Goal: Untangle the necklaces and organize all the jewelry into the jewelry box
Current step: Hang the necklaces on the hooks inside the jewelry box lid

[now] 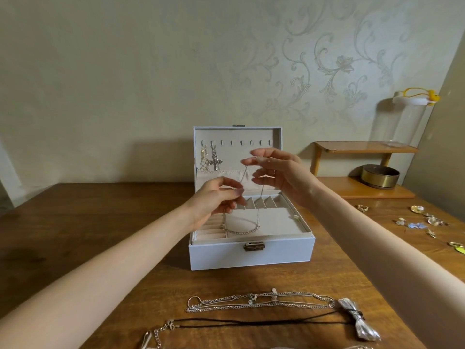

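Observation:
A white jewelry box [251, 255] stands open in the middle of the table. Two necklaces, one with a cross pendant [214, 160], hang from hooks inside its lid. Both hands are raised over the box holding a thin silver necklace [241, 231], whose curved bar dangles above the tray. My left hand [216, 200] pinches one strand of the chain. My right hand [279, 175] holds the upper end in front of the lid. Near me lie tangled silver chains [259, 302] and a black cord necklace [251, 322] with a silver bow [357, 321].
Small earrings and rings [427, 220] are scattered on the table at the right. A wooden shelf [362, 147] at the back right carries a glass cylinder [405, 119], with a brass bowl [380, 176] below it. A patterned wall stands behind the box.

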The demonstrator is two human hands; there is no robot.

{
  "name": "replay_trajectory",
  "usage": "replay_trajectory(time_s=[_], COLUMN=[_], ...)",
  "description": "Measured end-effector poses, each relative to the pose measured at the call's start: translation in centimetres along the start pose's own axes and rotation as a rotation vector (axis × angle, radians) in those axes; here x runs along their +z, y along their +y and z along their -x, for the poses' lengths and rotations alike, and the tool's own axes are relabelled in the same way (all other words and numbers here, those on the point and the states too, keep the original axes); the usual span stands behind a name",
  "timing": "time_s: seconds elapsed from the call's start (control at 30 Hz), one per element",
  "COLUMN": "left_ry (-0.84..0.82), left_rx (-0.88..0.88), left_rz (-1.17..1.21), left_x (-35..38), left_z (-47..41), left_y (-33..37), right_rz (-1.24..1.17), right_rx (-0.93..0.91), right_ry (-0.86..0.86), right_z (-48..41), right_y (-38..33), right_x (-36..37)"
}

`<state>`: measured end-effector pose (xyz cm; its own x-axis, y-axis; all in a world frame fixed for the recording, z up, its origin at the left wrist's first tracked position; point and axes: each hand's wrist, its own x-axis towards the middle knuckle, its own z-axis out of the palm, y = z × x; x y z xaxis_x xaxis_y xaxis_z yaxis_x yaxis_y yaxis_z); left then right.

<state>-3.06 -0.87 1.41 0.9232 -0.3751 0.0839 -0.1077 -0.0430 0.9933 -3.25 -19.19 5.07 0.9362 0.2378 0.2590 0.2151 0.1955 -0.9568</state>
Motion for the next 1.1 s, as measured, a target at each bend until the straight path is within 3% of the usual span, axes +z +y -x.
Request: replay_trajectory(time_s=[0.1, 0.23, 0.53, 0.7, 0.9, 1.1], left_ry=[-0.066, -0.166, 0.070, 0.150, 0.162, 0.116], left_rx=[-0.051, -0.101, -0.214, -0.227, -0.178, -0.140], left_rz=[-0.046, 0.240, 0.713, 0.721, 0.724, 0.567], left_x=[0.8, 1.6, 0.2, -0.3, -0.5, -0.8], left_z=[0.2, 0.4, -1.1, -1.1, -1.3, -1.2], left_y=[0.3, 0.7, 1.1, 0.5, 0.6, 0.8], right_rz=[-0.005, -0.001, -0.199, -0.477, -0.411, -0.618], right_rx=[-0.020, -0.030, 0.003, 0.017, 0.075, 0.114], right_ry=[-0.018, -0.039, -0.039, 0.054, 0.095, 0.169], right_z=[-0.4, -0.8, 0.1, 0.1, 0.4, 0.3], right_y=[-0.3, -0.2, 1.0, 1.3, 2.5, 3.0], right_x=[0.7, 1.6, 2.1, 1.3, 0.8, -0.2])
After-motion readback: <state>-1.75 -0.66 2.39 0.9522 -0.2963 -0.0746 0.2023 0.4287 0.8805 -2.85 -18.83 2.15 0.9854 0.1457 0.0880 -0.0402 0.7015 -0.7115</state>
